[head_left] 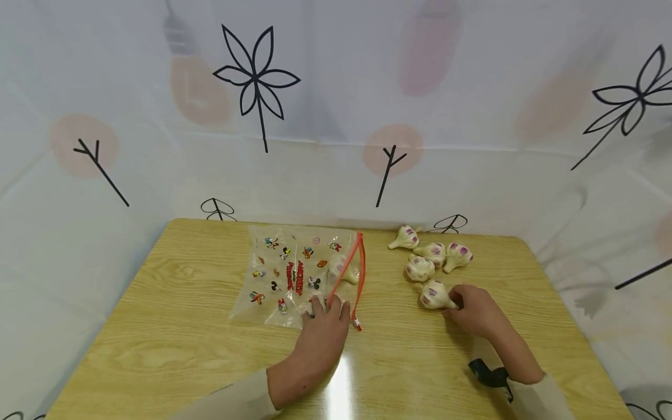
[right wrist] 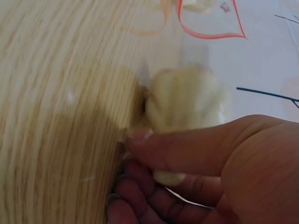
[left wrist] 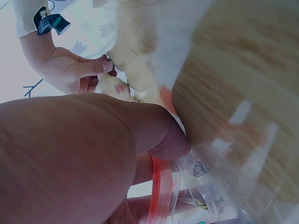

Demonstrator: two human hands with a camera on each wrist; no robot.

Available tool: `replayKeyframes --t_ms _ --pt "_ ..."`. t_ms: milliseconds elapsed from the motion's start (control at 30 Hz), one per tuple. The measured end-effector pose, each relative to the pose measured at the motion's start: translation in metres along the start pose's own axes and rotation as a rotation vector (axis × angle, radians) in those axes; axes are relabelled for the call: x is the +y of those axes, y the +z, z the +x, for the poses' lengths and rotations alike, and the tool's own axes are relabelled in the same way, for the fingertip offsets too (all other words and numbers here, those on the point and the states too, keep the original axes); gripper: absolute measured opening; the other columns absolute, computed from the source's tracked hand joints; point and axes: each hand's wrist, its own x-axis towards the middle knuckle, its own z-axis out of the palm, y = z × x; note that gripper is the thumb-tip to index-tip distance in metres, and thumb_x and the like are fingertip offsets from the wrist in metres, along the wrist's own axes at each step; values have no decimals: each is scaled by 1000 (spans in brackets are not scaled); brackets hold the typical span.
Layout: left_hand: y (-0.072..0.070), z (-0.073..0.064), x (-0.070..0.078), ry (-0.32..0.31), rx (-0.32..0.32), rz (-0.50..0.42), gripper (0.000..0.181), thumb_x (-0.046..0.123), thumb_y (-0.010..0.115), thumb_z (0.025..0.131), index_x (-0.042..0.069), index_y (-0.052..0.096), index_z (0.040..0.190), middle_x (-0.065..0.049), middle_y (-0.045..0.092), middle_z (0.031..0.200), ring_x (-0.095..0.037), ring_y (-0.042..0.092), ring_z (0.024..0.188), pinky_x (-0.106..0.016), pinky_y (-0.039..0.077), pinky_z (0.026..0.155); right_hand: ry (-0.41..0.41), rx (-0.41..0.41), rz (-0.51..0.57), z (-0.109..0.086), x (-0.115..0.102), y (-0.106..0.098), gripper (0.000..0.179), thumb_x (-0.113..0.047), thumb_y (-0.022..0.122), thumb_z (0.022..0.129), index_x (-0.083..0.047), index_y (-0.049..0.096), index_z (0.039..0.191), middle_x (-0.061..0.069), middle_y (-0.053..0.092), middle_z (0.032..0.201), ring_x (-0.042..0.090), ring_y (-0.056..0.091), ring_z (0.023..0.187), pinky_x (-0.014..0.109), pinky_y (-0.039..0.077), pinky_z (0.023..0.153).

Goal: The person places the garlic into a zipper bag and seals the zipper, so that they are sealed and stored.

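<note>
A clear zip bag (head_left: pixel 244 303) with cartoon prints lies flat on the table, its red-edged mouth (head_left: pixel 361 262) parted and facing right. One garlic bulb (head_left: pixel 338 265) shows through the plastic, just inside the mouth. My left hand (head_left: pixel 322 341) holds the bag's near corner by the mouth; in the left wrist view the red strip (left wrist: pixel 161 191) runs between thumb and fingers. To the right, my right hand (head_left: pixel 472 312) pinches a garlic bulb (head_left: pixel 436 296) by its stem. That bulb (right wrist: pixel 187 100) looks blurred in the right wrist view, close to the tabletop.
Several more garlic bulbs (head_left: pixel 420 268) sit clustered behind the right hand, toward the table's back edge. A patterned white cloth (head_left: pixel 325 175) hangs behind and beside the wooden table (head_left: pixel 157 326). A black strap (head_left: pixel 488 373) is on the right wrist.
</note>
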Motion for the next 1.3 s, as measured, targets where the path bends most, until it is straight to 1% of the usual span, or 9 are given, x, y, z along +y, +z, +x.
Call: replayKeyframes --t_ms 67,200,467,567,700,800,967,1133,1300 --pt "0 0 0 0 4 1 39 17 64 106 18 66 145 -13 60 135 -47 66 117 -48 64 74 -5 -3 6 1 2 -1 13 -7 79 89 0 69 95 4 60 82 18 53 73 36 45 64" --pt "0 0 0 -1 11 0 38 18 63 106 18 66 144 -13 60 134 -47 66 116 -48 64 74 -20 -13 18 1 3 -3 20 -7 79 90 3 73 107 6 69 94 20 64 84 41 55 73" --pt "0 0 0 -1 8 -10 38 18 63 106 17 66 144 -13 60 134 -47 66 116 -48 64 74 -67 -38 44 -1 4 -5 20 -11 81 91 -2 72 106 3 69 95 17 65 85 36 56 71" --pt "0 0 0 4 -2 -12 39 18 64 106 17 66 145 -13 60 135 -48 66 117 -48 64 74 -103 -52 63 -1 5 -5 32 -16 85 89 -1 71 112 4 69 98 17 63 87 35 55 72" --pt "1 -1 0 10 -6 -8 40 18 66 105 17 65 145 -14 60 136 -48 66 117 -48 64 74 -160 -65 111 0 5 -4 59 -26 90 86 5 64 130 6 67 108 20 62 94 36 55 75" --pt "1 0 0 12 -3 -2 40 19 66 105 17 65 145 -13 60 136 -48 66 117 -48 64 74 -192 -63 144 2 3 -2 71 -32 90 86 7 58 138 7 62 105 20 57 91 33 51 72" --pt "1 0 0 15 -1 -2 40 20 64 106 16 65 146 -14 60 136 -48 67 117 -48 64 75 -220 -43 193 3 -2 1 70 -32 88 89 4 57 140 4 56 95 20 50 81 31 41 65" --pt "3 0 1 2 20 18 41 22 67 104 17 66 145 -13 60 134 -47 67 116 -47 64 76 -220 -23 183 3 -4 2 67 -31 88 89 0 58 140 2 61 99 18 56 85 30 46 66" --pt "4 -1 4 -24 55 53 42 25 68 101 18 67 143 -11 62 134 -45 68 116 -47 64 77 -233 -32 169 2 -6 3 69 -36 87 89 -2 57 141 1 64 105 17 62 93 31 54 73"
